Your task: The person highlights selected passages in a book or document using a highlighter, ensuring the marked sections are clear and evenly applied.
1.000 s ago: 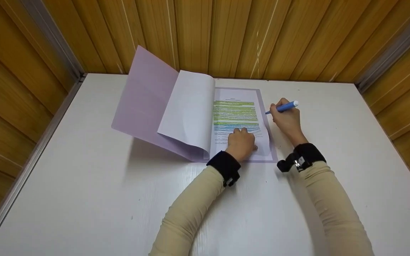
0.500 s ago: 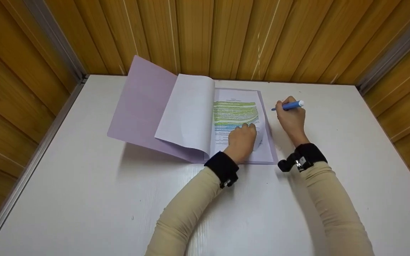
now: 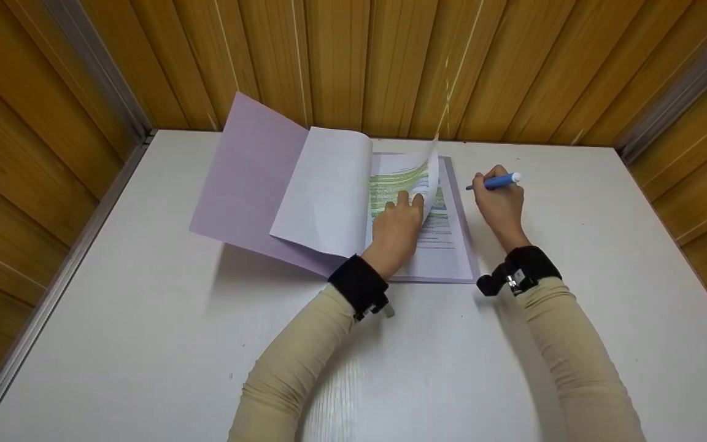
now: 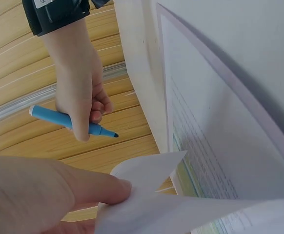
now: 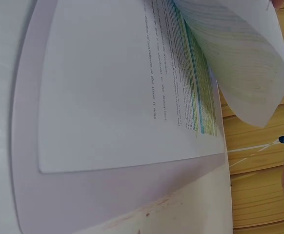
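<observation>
Green-and-blue highlighted paper page [image 3: 404, 178] curls up thin and limp, pinched at its edge by our left hand [image 3: 397, 227], halfway over the lilac folder [image 3: 249, 178] at twelve o'clock on the smooth white table [image 3: 145, 344]. At three o'clock our right hand [image 3: 499, 205] grips the blue plastic highlighter pen [image 3: 494, 182]; we judge the turn half done, the next sheet's [image 5: 112, 97] lower lines unmarked.
</observation>
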